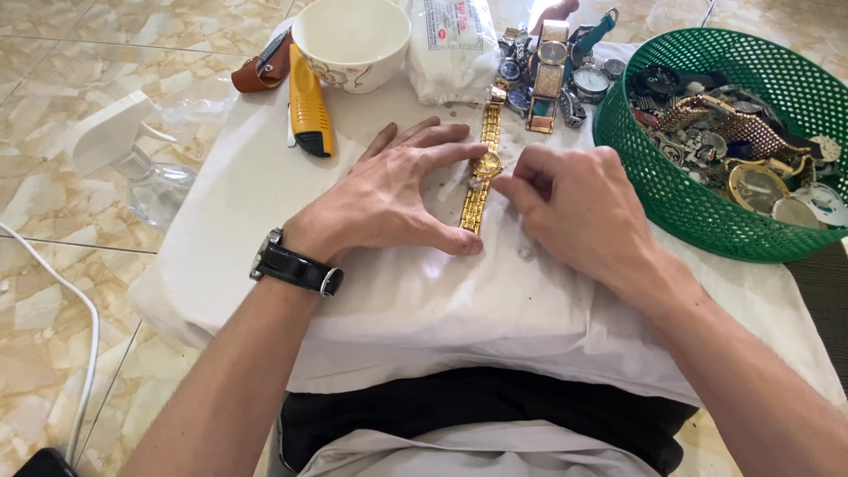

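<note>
A gold watch (484, 164) with a round gold face and a linked metal band lies stretched out lengthwise on a white cloth (424, 291), between the two hands; its lower band end is tucked under the left thumb, and the face is partly covered by fingertips; the left hand (389, 199) lies spread flat, fingers wide, pinning the watch; the right hand (579, 208) is curled, fingertips pinched narrow at the case edge; a green basket (707, 221) of watch parts is cut off at right.

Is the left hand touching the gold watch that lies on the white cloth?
Touching. In the head view, the left hand lies over the gold watch: its index fingertip rests on the case and its thumb presses the lower end of the band.
</note>
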